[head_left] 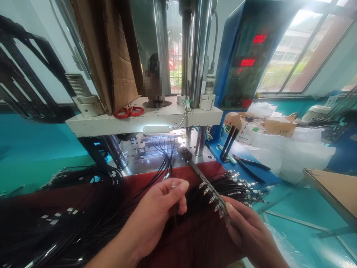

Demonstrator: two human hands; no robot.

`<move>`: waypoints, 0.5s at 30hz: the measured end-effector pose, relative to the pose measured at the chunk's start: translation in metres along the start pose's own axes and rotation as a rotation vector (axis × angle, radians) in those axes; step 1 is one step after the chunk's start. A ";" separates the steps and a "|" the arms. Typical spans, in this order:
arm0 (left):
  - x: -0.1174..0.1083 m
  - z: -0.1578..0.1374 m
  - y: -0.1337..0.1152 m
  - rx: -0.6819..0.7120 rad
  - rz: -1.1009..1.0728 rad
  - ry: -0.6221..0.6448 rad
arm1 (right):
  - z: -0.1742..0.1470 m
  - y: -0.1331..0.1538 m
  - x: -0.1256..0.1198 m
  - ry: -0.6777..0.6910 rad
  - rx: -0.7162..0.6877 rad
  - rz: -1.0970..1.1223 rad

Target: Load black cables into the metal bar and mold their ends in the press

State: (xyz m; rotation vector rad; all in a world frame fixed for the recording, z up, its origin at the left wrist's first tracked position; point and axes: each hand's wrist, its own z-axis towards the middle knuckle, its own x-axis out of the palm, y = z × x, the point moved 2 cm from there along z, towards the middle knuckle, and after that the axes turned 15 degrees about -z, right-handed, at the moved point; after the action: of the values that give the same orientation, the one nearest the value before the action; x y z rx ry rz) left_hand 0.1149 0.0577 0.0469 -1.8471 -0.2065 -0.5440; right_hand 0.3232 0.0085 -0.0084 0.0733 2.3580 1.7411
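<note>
My right hand (245,227) grips the near end of a long, narrow dark metal bar (209,189). Along the bar's left side sits a row of several small metal connectors (212,200); its far end reaches a dark block on the press plate. To the left of the bar, my left hand (160,208) is closed, thumb against curled fingers, and what may be in the pinch is too small to make out. Beyond it, black cables (160,167) run into a lit metal mould (158,145) under the press.
Black cable bundles (92,208) lie on the red bench (178,172) at left, and more cables (240,188) at right. Pliers (251,165) rest on a blue surface. Red-handled scissors (128,111) lie on the white press plate (192,118). A control box (240,63) stands at right.
</note>
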 end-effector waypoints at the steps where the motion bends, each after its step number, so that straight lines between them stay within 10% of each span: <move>1: -0.003 -0.004 0.002 -0.079 -0.111 0.046 | 0.000 0.000 0.000 0.004 0.019 0.010; 15: 0.000 0.022 0.016 -0.046 -0.007 -0.044 | 0.000 0.001 0.003 0.047 0.044 0.052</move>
State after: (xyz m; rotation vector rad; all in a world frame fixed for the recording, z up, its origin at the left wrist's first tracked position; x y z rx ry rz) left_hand 0.1270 0.0731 0.0275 -1.9046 -0.2318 -0.5170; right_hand 0.3207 0.0087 -0.0080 0.1028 2.4491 1.7325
